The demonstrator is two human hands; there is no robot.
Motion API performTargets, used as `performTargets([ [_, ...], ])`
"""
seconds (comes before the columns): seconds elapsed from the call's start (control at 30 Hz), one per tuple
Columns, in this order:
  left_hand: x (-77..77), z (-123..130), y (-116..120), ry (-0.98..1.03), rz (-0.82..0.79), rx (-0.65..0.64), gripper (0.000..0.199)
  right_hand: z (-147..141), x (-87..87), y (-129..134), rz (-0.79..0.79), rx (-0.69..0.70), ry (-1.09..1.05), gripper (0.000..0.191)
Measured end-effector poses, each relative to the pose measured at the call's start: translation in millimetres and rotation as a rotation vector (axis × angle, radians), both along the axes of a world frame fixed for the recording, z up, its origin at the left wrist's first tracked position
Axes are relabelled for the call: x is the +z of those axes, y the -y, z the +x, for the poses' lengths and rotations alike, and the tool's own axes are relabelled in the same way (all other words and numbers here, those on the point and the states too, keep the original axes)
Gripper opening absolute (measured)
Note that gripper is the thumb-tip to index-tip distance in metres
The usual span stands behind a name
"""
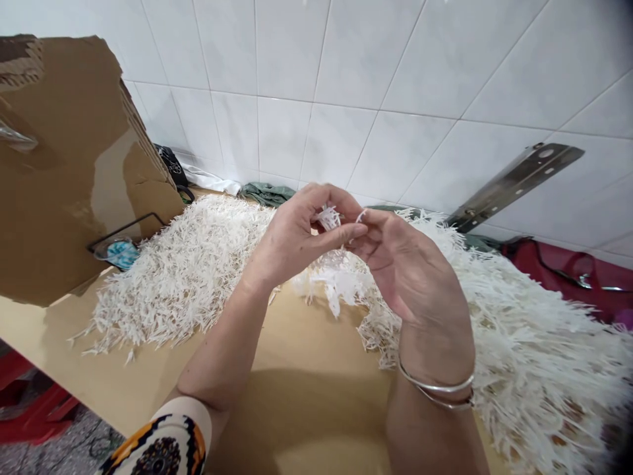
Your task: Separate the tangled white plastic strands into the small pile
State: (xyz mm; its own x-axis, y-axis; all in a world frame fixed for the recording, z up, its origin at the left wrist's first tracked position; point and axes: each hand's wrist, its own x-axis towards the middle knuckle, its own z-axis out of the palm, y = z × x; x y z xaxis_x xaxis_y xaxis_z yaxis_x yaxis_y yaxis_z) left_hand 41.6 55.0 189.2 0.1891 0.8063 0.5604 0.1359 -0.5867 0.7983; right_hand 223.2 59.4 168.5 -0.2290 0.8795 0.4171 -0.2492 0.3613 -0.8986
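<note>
My left hand (309, 227) is closed around a small bunch of white branching plastic-looking pieces (328, 216), some showing between thumb and fingers. Its thumb tip meets the fingers of my right hand (410, 257), which pinch a thin white piece (361, 216). More white strands (336, 284) hang blurred below the hands; I cannot tell whether they are held or falling. To the left lies a wide heap of white branching pieces (188, 277). A larger heap of longer white strands (534, 343) spreads on the right, reaching behind my right wrist.
A cardboard box (64, 165) stands at the left on the tan table (297, 396), near a blue-and-white item (122, 253). A slotted metal bar (519, 185) leans against the tiled wall (356, 59). Dark green cloth (267, 192) and a red bag (558, 274) lie along the wall.
</note>
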Motion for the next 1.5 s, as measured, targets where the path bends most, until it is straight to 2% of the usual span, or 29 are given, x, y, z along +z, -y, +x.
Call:
performTargets([
  [0.13, -1.0, 8, -1, 0.191, -0.098, 0.077, 0.041, -4, 3.0, 3, -0.004, -0.1, -0.058, 0.023],
  [0.23, -2.0, 9, -2, 0.275, -0.159, 0.035, 0.052, -7, 4.5, 4, 0.036, -0.181, -0.148, 0.019],
  [0.3, -2.8, 8, -2, 0.263, -0.243, -0.008, 0.059, -8, 5.4, 3, 0.087, -0.231, -0.189, 0.02],
  [0.37, -3.8, 8, -3, 0.207, -0.311, -0.082, 0.054, -6, 5.8, 3, 0.13, -0.257, -0.2, 0.02],
  [0.47, -5.6, 12, -5, 0.209, -0.269, -0.201, 0.043, -1, 5.7, 4, 0.139, -0.252, -0.147, 0.02],
  [0.6, -7.2, 18, -6, 0.255, -0.204, -0.135, 0.04, 7, 9.4, 9, 0.11, -0.242, -0.005, 0.018],
  [0.67, -7.4, 18, -6, 0.233, -0.217, -0.116, 0.039, 10, 12.7, 12, 0.123, -0.26, -0.019, 0.02],
  [0.8, -7.8, 17, -3, 0.142, -0.215, -0.162, 0.035, 13, 13.5, 11, 0.121, -0.36, -0.073, 0.021],
  [0.9, -9.4, 18, -2, 0.048, -0.179, -0.155, 0.032, 13, 7.9, 5, 0.082, -0.342, -0.053, 0.02],
  [1.0, -11.9, 19, -3, -0.009, -0.223, -0.136, 0.034, 13, 3.9, -1, 0.072, -0.331, -0.082, 0.018],
  [1.1, -13.4, 19, -5, -0.018, -0.307, -0.146, 0.038, 12, 3.9, -2, 0.063, -0.308, -0.114, 0.024],
  [1.27, -10.4, 15, -8, 0.035, -0.34, -0.335, 0.031, 5, 0.4, -7, 0.101, -0.355, -0.18, 0.029],
  [1.43, -2.8, 11, 1, 0.006, -0.333, -0.572, 0.03, 13, -15.5, -31, 0.119, -0.508, -0.338, 0.025],
  [1.5, -1.2, 10, 4, 0.026, -0.338, -0.59, 0.029, 21, -19.8, -38, 0.082, -0.536, -0.325, 0.024],
])
